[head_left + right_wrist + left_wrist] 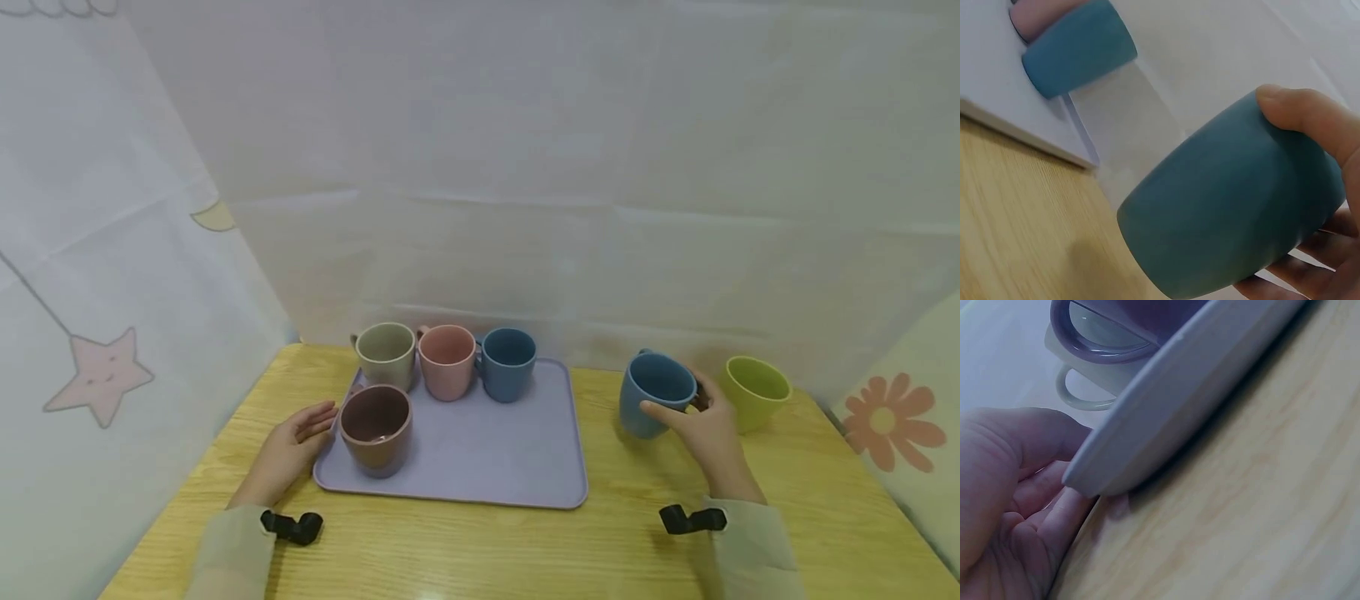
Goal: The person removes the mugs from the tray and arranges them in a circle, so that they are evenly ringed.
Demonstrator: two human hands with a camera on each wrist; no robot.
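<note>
White creased sheeting [487, 167] stands behind a pale yellow wood-grain table [465, 550]. On it lies a flat lilac rectangular tray [480, 462] bearing four upright mugs: a glossy grey-beige one [387, 368], a smooth pink one [448, 372] and a matt dark-blue one [507, 375] along the far side, and a glossy mauve-brown one [377, 446] near the left edge.

Right hand [712, 429]: thumb and fingers spread round the body of a second, matt blue mug [637, 398], right of the tray and apparently raised off the table. Beside that hand stands a yellow-green cup [753, 404].

Left hand [288, 446]: fingers partly bent, touching the tray's left rim; whether they grip it cannot be told.

Assessment: the step in hand appears to be transferring the blue mug. Setting it on the tray would call for a leftward carry, clearing the rim, and a level, gentle release.
</note>
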